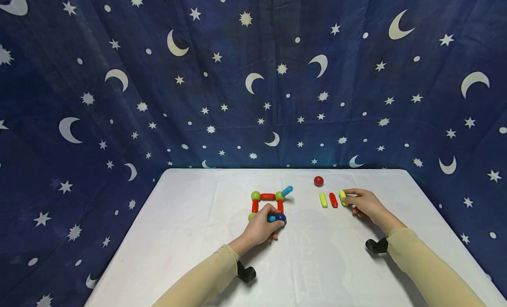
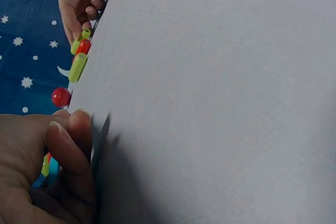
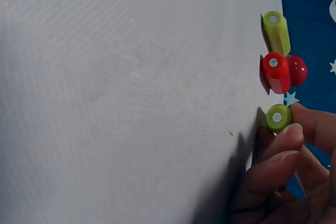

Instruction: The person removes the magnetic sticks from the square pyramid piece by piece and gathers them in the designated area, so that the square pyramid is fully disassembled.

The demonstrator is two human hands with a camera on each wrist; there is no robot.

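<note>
On the table, red magnetic sticks (image 1: 267, 196) and green balls (image 1: 255, 195) form a square. A light blue stick (image 1: 287, 190) juts outward from its far right corner. At the near right corner my left hand (image 1: 259, 226) pinches a dark blue ball (image 1: 281, 217), which meets another light blue stick (image 1: 271, 219). That hand partly covers the near side of the square. Further right, my right hand (image 1: 366, 204) pinches a yellow-green magnetic stick (image 3: 278, 118) between thumb and fingers. Its round grey end faces the right wrist camera.
Left of the right hand lie a red stick (image 1: 333, 200) and a second yellow-green stick (image 1: 323, 200). Behind them sits a red ball (image 1: 318, 181). A white cloth covers the table (image 1: 178, 236), and a dark blue star-patterned curtain (image 1: 222, 100) hangs beyond its far edge.
</note>
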